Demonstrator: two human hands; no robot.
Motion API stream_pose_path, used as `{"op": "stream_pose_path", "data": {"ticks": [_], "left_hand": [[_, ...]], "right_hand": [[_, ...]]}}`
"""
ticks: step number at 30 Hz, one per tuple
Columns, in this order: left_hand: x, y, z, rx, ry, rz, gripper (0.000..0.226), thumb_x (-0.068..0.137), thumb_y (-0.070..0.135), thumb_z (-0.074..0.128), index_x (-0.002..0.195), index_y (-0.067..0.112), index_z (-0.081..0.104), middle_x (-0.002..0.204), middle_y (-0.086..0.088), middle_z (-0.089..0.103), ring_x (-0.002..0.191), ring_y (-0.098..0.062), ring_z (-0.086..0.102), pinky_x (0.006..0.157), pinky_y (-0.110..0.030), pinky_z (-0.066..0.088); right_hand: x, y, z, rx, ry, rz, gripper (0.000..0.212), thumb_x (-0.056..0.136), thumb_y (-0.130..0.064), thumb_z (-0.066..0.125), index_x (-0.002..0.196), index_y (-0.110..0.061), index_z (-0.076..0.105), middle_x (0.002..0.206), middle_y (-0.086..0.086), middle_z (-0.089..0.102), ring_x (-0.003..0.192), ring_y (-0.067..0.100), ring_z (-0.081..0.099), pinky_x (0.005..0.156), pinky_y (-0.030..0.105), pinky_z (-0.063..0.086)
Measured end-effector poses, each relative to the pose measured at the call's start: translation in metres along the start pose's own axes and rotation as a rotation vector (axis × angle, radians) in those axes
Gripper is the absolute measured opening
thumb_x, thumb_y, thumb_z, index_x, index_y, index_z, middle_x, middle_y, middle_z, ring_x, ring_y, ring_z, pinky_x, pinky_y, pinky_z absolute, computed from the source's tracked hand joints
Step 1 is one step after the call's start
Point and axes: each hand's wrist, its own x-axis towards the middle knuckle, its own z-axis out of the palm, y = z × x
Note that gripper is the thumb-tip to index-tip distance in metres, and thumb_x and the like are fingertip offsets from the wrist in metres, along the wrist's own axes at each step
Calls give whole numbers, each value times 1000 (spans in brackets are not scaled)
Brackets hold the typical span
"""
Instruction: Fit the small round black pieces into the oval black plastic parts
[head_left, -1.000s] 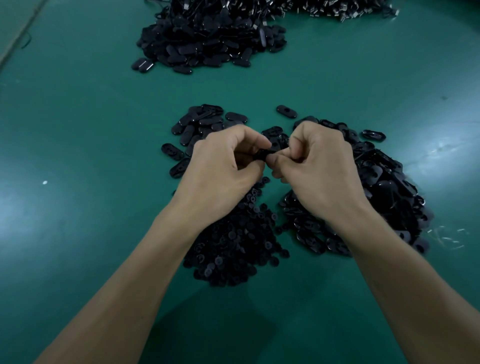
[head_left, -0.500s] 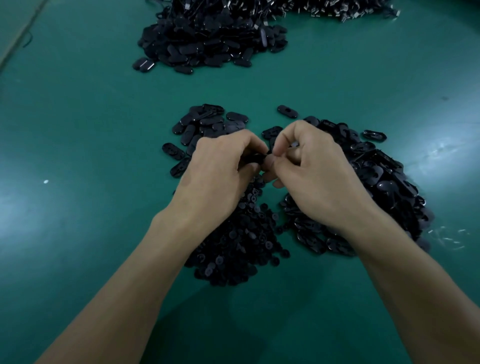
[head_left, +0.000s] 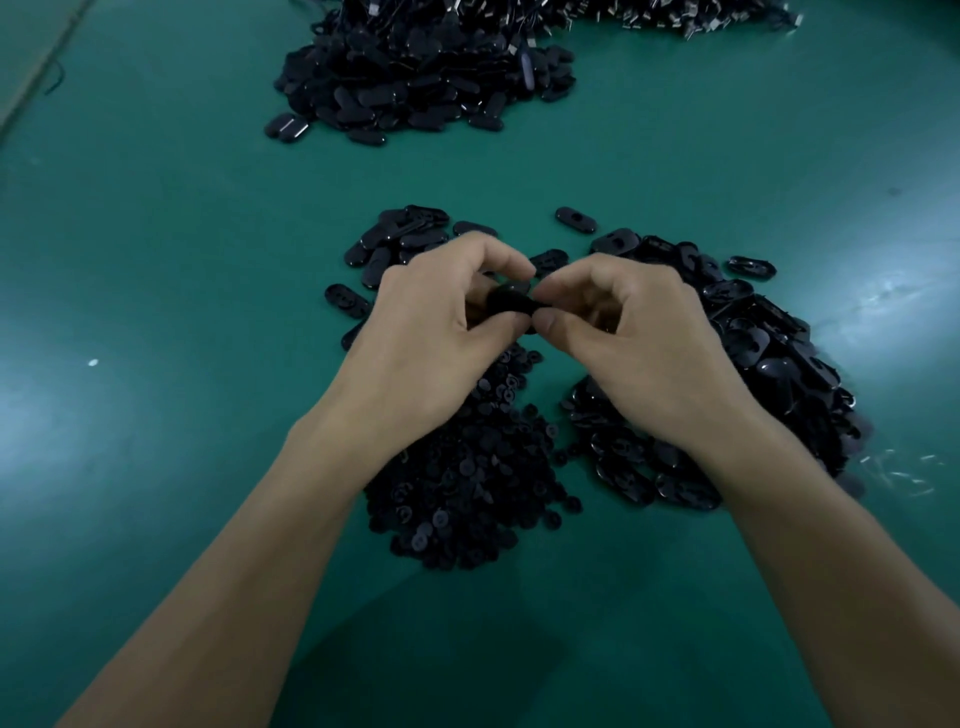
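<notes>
My left hand (head_left: 431, 338) and my right hand (head_left: 639, 343) meet above the middle of the green table. Between their fingertips they pinch one oval black plastic part (head_left: 509, 302); whether a round piece sits in it is hidden by the fingers. Under my left wrist lies a heap of small round black pieces (head_left: 467, 483). A heap of oval black parts (head_left: 769, 364) spreads under and right of my right hand. A smaller group of oval parts (head_left: 400, 239) lies just beyond my left hand.
A big pile of black oval parts (head_left: 415, 78) sits at the far side of the green table (head_left: 156, 260), with wired pieces (head_left: 675, 15) behind it. Single oval parts (head_left: 574, 219) lie loose near the heaps. The table's left edge (head_left: 31, 88) shows at the top left.
Both hands stay together on the oval part. The right hand's fingers have uncurled a little and shifted their pinch; the left thumb and forefinger have spread so the part shows more.
</notes>
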Motion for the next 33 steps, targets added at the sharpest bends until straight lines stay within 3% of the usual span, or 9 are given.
{"op": "stream_pose_path", "data": {"ticks": [2, 5, 11, 21, 28, 33], "left_hand": [[1, -2, 0, -44, -14, -9, 28, 91, 21, 76, 100, 41, 59, 84, 11, 73, 70, -17, 67, 64, -30, 55], [2, -2, -1, -151, -35, -17, 26, 89, 14, 78, 95, 36, 63, 80, 15, 75, 67, 1, 68, 63, -11, 48], [4, -4, -1, -324, -26, -21, 28, 83, 8, 83, 99, 29, 74, 85, 7, 78, 81, -9, 75, 79, -27, 59], [5, -2, -2, -480, -27, -97, 31, 80, -1, 81, 100, 21, 70, 85, -1, 79, 78, -16, 76, 75, -26, 61], [5, -3, -3, -492, -5, -90, 28, 80, -4, 81, 94, 18, 73, 83, -4, 78, 75, -17, 77, 71, -24, 60], [5, -4, -4, -483, 16, -85, 27, 78, -2, 83, 93, 18, 74, 81, -3, 78, 74, -18, 77, 71, -26, 61]], "right_hand": [[1, 3, -1, 59, -16, 5, 16, 92, -24, 74, 88, -38, 68, 82, -15, 72, 74, 0, 66, 68, 15, 51], [1, 5, -2, 161, -16, -3, 13, 91, -21, 74, 89, -33, 70, 80, -14, 74, 76, 3, 70, 68, 16, 52], [1, 9, -3, 250, 15, -30, 11, 90, -21, 77, 88, -31, 72, 79, -9, 75, 72, 6, 69, 68, 19, 53], [4, 8, -4, 284, -28, -19, 10, 91, -17, 75, 89, -26, 73, 77, -4, 74, 68, 6, 65, 63, 15, 50], [4, 6, -7, 273, -28, -24, 9, 89, -14, 76, 89, -23, 74, 78, 0, 74, 71, 20, 69, 64, 20, 55], [5, 6, -5, 250, -26, -21, 11, 89, -16, 76, 87, -26, 72, 71, -8, 71, 67, 8, 64, 64, 19, 54]]}}
